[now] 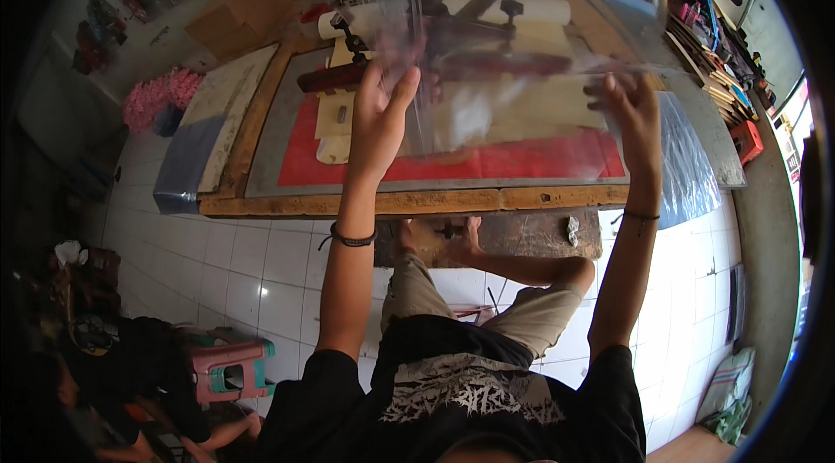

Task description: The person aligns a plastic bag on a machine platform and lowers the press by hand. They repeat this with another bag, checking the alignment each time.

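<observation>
A clear plastic sheet (474,119) hangs raised over the worktable, blurred by motion and glinting. My left hand (383,111) grips its left side, thumb up, the fingers partly behind folds of the film. My right hand (633,106) pinches the sheet's right edge between thumb and fingers; its fingertips are smeared. Under the film a red sheet (513,165) lies flat on the grey tabletop, with a pale yellowish board (333,150) over part of it. A dark reddish bar (326,79) crosses behind my hands, and a black clamp knob (350,35) stands beside my left hand.
The table's worn wooden edge (417,203) runs in front of me. Bluish plastic sheets (687,163) overhang at right, another stack (187,159) at left. Behind are a cardboard box (239,15) and pink material (161,98). A person (130,376) sits near stools (230,367) at lower left.
</observation>
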The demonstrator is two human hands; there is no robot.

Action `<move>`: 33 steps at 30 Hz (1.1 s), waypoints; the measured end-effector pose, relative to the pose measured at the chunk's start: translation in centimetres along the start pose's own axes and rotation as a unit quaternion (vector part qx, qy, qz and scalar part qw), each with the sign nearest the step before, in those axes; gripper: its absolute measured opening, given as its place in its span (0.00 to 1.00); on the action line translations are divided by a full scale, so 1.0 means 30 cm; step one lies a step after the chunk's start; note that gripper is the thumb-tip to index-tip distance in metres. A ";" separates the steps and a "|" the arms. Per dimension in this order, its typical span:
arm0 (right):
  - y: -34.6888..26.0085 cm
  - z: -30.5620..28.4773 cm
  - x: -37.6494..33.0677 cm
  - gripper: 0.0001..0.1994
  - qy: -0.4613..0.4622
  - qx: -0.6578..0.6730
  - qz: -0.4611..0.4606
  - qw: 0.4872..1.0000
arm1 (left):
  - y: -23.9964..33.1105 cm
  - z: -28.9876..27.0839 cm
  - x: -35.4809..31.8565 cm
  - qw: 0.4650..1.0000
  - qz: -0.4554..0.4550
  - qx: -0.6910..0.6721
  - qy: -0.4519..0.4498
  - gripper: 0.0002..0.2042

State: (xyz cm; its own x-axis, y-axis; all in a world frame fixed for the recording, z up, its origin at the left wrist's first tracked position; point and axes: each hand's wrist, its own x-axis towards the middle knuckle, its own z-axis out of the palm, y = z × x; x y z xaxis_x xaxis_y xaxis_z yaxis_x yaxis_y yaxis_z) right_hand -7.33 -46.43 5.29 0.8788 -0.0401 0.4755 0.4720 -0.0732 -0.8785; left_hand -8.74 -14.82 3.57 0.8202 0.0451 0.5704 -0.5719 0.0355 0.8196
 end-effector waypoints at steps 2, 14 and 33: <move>0.092 -0.051 -0.026 0.23 -0.028 0.017 0.031 0.999 | -0.017 0.007 -0.025 0.999 -0.011 -0.028 -0.011 0.16; -0.025 0.018 0.094 0.21 0.007 0.043 0.004 0.999 | 0.028 -0.012 0.063 0.999 0.004 -0.052 0.016 0.12; 0.146 0.029 0.067 0.24 -0.072 0.046 -0.029 0.996 | -0.010 -0.027 0.032 0.995 0.016 0.091 0.042 0.17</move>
State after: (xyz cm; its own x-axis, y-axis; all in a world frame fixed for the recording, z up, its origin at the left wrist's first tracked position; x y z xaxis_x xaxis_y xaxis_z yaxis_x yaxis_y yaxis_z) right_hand -3.44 -45.96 2.35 0.8475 0.1048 0.5203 0.5212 0.0214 -0.8532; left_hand -7.80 -13.97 3.82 0.7925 0.1274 0.5965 -0.5795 -0.1479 0.8015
